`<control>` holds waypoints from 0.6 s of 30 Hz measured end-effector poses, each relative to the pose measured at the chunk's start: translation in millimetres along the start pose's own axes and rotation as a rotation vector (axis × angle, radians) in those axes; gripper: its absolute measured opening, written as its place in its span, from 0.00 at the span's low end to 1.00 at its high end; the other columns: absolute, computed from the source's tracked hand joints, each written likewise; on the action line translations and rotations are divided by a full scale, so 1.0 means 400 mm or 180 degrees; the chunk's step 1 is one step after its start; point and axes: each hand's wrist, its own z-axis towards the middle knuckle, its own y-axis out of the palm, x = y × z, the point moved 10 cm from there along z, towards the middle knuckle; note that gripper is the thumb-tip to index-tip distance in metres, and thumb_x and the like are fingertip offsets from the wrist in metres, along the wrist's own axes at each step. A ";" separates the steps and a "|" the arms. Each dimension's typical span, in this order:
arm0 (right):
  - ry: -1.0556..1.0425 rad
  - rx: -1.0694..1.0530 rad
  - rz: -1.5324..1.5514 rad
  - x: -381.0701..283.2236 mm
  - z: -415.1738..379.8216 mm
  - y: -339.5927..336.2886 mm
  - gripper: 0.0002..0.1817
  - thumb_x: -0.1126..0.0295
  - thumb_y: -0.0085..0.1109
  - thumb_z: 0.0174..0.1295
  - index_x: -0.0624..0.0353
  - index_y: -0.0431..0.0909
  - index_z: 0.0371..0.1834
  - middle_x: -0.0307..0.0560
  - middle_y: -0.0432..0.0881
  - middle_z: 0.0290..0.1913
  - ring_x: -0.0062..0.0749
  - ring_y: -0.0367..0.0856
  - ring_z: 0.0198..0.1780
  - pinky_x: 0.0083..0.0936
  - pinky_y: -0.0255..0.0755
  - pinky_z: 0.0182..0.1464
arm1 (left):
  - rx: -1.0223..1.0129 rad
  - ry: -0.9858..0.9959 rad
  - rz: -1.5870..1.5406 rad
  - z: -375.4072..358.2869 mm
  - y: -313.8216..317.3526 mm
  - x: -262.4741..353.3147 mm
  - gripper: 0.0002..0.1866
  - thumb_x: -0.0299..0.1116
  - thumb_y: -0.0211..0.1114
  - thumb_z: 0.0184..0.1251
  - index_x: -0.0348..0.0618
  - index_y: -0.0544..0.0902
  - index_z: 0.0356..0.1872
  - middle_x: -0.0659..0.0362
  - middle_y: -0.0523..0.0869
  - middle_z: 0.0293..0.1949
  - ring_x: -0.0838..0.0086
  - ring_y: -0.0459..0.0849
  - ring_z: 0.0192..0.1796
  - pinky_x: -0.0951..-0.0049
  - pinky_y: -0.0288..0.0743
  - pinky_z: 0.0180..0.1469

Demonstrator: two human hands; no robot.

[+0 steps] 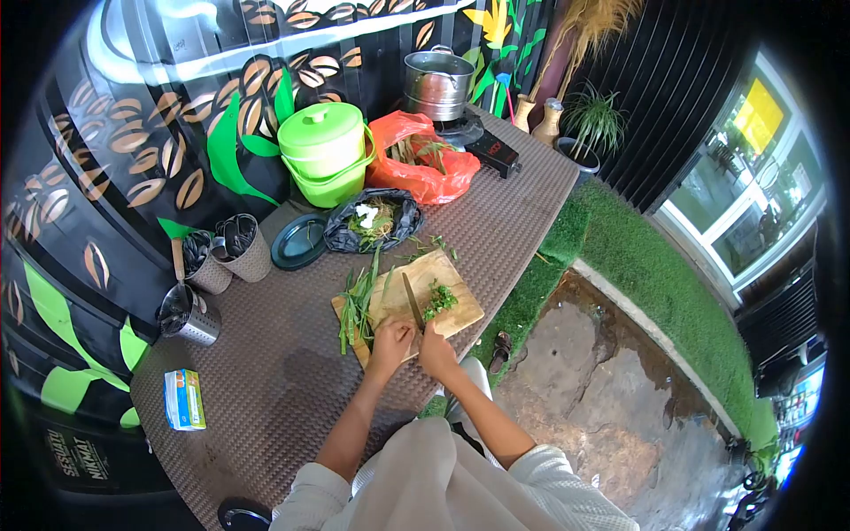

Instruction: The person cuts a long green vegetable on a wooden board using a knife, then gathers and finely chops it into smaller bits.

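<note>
My right hand (436, 352) is closed around the handle of a knife (412, 297), whose blade points away from me over the wooden cutting board (434, 267). Just left of the knife, my left hand (392, 344) rests at the board's near edge with its fingers curled together. Whatever is in those fingers is too small to make out. A small pile of chopped green leaves (440, 302) lies to the right of the blade. Long uncut green stalks (357, 305) are spread over the board's left side and hang past its edge.
Behind the board sit a black plastic bag (339, 232) of scraps, a dark plate (288, 242), a green lidded bucket (323, 181) and a red plastic bag (452, 184). A steel pot (438, 84) stands on a portable stove (492, 152). Utensil holders (246, 257) and a tissue pack (184, 401) are leftward.
</note>
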 end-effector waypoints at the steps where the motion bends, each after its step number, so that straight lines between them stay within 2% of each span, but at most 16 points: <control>1: 0.0027 0.0032 0.0141 0.005 -0.004 -0.004 0.29 0.70 0.44 0.65 0.68 0.48 0.67 0.71 0.81 0.40 0.62 0.83 0.43 0.51 0.76 0.47 | 0.0061 0.0034 0.0014 -0.005 -0.002 0.004 0.06 0.24 0.68 0.54 0.33 0.84 0.32 0.48 0.82 0.33 0.58 0.82 0.38 0.66 0.76 0.36; 3: 0.0041 0.0062 0.0282 -0.001 -0.023 0.006 0.29 0.71 0.44 0.65 0.69 0.49 0.66 0.71 0.81 0.40 0.62 0.83 0.43 0.51 0.76 0.46 | 0.0132 0.0068 0.0036 -0.011 -0.010 0.014 0.06 0.25 0.67 0.55 0.33 0.84 0.33 0.48 0.81 0.34 0.57 0.81 0.40 0.65 0.76 0.38; 7: 0.0362 -0.0037 0.0191 -0.001 -0.043 0.024 0.27 0.71 0.46 0.64 0.69 0.52 0.64 0.71 0.82 0.38 0.64 0.82 0.43 0.50 0.77 0.46 | 0.0002 -0.0353 -0.0171 -0.011 -0.006 0.007 0.06 0.24 0.66 0.57 0.33 0.84 0.33 0.49 0.80 0.33 0.55 0.80 0.40 0.63 0.74 0.43; 10: 0.0096 0.0015 0.0127 -0.011 -0.031 0.000 0.25 0.70 0.44 0.65 0.69 0.53 0.62 0.71 0.82 0.37 0.63 0.83 0.42 0.51 0.77 0.44 | 0.0059 -0.0232 -0.0294 -0.018 0.000 -0.014 0.06 0.24 0.67 0.56 0.33 0.84 0.33 0.49 0.80 0.33 0.56 0.80 0.40 0.63 0.74 0.43; 12: 0.0080 0.0072 0.0280 -0.014 -0.031 -0.012 0.22 0.70 0.44 0.65 0.68 0.55 0.59 0.71 0.82 0.36 0.63 0.83 0.41 0.51 0.77 0.43 | 0.0265 0.0030 -0.0166 -0.015 -0.012 -0.002 0.06 0.25 0.69 0.55 0.35 0.85 0.33 0.54 0.80 0.30 0.67 0.77 0.30 0.70 0.72 0.34; 16: 0.0352 0.0073 0.0261 -0.004 -0.053 0.013 0.20 0.69 0.46 0.65 0.66 0.57 0.56 0.70 0.82 0.35 0.63 0.83 0.40 0.52 0.77 0.42 | 0.0269 0.0108 -0.0004 -0.018 -0.005 0.001 0.06 0.25 0.69 0.55 0.36 0.85 0.34 0.53 0.80 0.31 0.66 0.78 0.31 0.69 0.73 0.34; 18: 0.0360 0.0261 0.0224 0.003 -0.050 -0.008 0.19 0.66 0.48 0.66 0.65 0.58 0.55 0.70 0.82 0.33 0.64 0.83 0.39 0.53 0.76 0.42 | 0.0299 0.0202 0.0021 -0.023 -0.006 0.011 0.05 0.24 0.67 0.56 0.35 0.84 0.34 0.52 0.81 0.32 0.61 0.79 0.34 0.66 0.73 0.38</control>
